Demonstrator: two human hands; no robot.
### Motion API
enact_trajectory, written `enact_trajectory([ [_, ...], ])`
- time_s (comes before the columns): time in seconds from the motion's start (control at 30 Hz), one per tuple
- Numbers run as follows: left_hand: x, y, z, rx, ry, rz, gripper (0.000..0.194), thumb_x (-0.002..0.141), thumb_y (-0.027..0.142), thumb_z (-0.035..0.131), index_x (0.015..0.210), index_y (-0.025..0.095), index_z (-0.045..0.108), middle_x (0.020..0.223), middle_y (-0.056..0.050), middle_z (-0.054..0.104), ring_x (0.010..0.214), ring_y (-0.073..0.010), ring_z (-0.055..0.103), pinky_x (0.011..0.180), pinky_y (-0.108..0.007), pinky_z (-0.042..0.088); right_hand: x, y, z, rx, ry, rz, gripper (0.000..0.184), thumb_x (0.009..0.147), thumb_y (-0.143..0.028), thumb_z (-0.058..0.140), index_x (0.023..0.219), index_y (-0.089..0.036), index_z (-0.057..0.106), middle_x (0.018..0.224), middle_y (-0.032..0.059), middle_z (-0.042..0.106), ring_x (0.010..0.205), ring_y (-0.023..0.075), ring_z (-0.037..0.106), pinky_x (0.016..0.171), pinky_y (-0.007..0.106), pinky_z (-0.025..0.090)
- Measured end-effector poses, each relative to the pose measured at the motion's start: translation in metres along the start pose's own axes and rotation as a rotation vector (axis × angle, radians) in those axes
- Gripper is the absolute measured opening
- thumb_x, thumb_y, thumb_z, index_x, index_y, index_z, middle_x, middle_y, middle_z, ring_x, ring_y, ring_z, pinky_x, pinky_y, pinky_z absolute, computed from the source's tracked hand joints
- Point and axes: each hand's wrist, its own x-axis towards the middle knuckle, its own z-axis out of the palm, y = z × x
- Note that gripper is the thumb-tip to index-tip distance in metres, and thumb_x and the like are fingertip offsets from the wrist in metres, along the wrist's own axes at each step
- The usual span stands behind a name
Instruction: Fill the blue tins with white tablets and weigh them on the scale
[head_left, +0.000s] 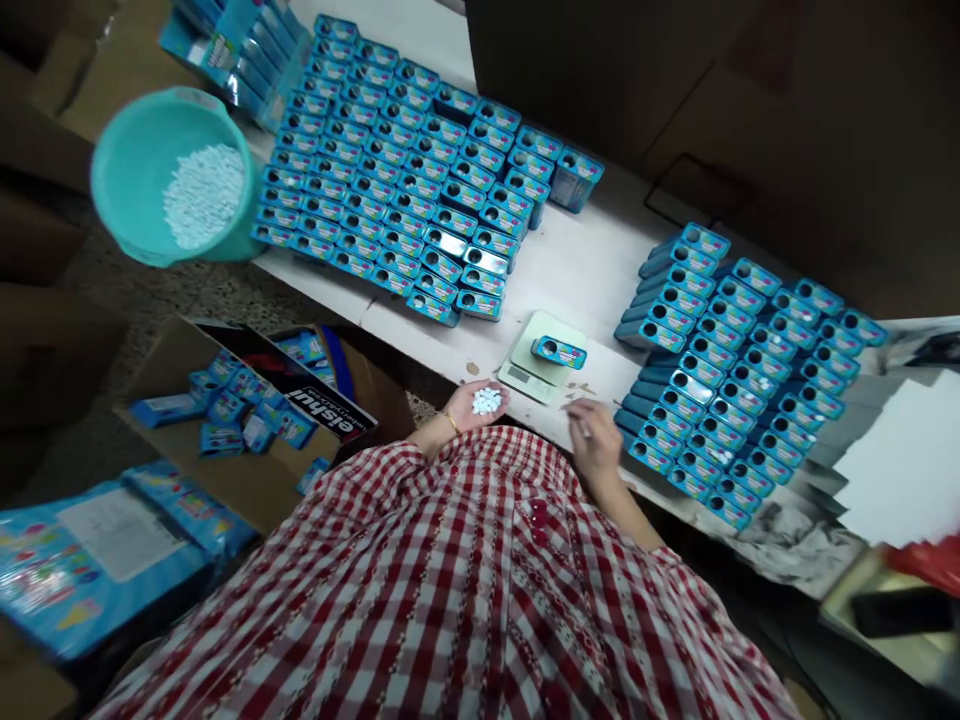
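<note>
My left hand (463,410) lies palm up at the table's front edge, cupping a small heap of white tablets (487,401). Just right of the scale, my right hand (596,437) is raised with its fingers curled together. Motion blur hides whether anything is pinched in it. Between and beyond my hands, a small white digital scale (525,385) rests on the table. One blue box with a round dark hole (559,352) stands on its plate.
Rows of similar blue boxes (397,170) fill the table's left, with more rows (720,380) on the right. A turquoise bucket (112,190) holds many white tablets. At lower left, a cardboard carton (180,360) contains loose blue boxes. Brown cardboard (720,90) stands behind.
</note>
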Motion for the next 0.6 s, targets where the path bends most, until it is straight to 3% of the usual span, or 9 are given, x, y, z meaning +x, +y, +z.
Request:
enact_trajectory([
  [0.07,0.006,-0.006,0.006,0.050,-0.025,-0.041,0.027,0.085,0.018,0.040,0.070,0.010,0.061,0.067,-0.010,0.065,0.065,-0.0168,0.063,0.063,-0.029,0.049,0.000,-0.027,0.013,0.145,-0.214,-0.114,0.023,0.086,-0.020,0.044,0.102,-0.024,0.060,0.098,0.0078,0.061,0.096,0.0175,0.058,0.079,0.034,0.051],
  [0.13,0.010,-0.012,0.010,0.089,-0.046,-0.079,0.029,0.085,0.019,0.039,0.068,0.010,0.061,0.066,-0.010,0.065,0.065,-0.0171,0.063,0.062,-0.028,0.047,0.005,-0.039,0.024,0.245,-0.363,-0.180,0.025,0.087,-0.020,0.044,0.106,-0.024,0.059,0.102,0.0075,0.062,0.100,0.0158,0.057,0.083,0.032,0.051],
  [0.2,0.011,-0.016,0.010,0.118,-0.044,-0.114,0.031,0.086,0.019,0.038,0.067,0.010,0.061,0.065,-0.010,0.065,0.063,-0.0169,0.062,0.058,-0.027,0.046,0.009,-0.038,0.025,0.277,-0.383,-0.158,0.025,0.088,-0.021,0.043,0.106,-0.023,0.060,0.104,0.0076,0.063,0.101,0.0152,0.057,0.085,0.032,0.050],
  [0.37,0.009,-0.016,0.011,0.116,-0.023,-0.151,0.033,0.087,0.019,0.036,0.066,0.011,0.060,0.062,-0.008,0.064,0.058,-0.0156,0.061,0.053,-0.025,0.044,0.009,-0.023,0.013,0.133,-0.218,-0.003,0.021,0.088,-0.024,0.045,0.100,-0.021,0.062,0.090,0.0067,0.064,0.090,0.0160,0.059,0.079,0.034,0.052],
  [0.5,0.009,-0.015,0.019,0.103,-0.070,-0.122,0.031,0.087,0.021,0.038,0.070,0.011,0.062,0.056,-0.005,0.061,0.048,-0.0116,0.057,0.047,-0.022,0.042,0.020,-0.036,0.026,-0.022,-0.446,-0.184,0.025,0.088,-0.027,0.046,0.107,-0.021,0.059,0.104,0.0089,0.060,0.100,0.0180,0.054,0.084,0.035,0.049],
  [0.6,0.010,-0.013,0.025,0.105,-0.073,-0.094,0.027,0.085,0.021,0.040,0.081,0.010,0.064,0.066,-0.007,0.065,0.060,-0.0138,0.062,0.052,-0.022,0.045,0.030,-0.048,0.039,-0.187,-0.568,-0.272,0.027,0.089,-0.021,0.040,0.110,-0.019,0.057,0.106,0.0105,0.058,0.102,0.0205,0.052,0.086,0.038,0.048],
])
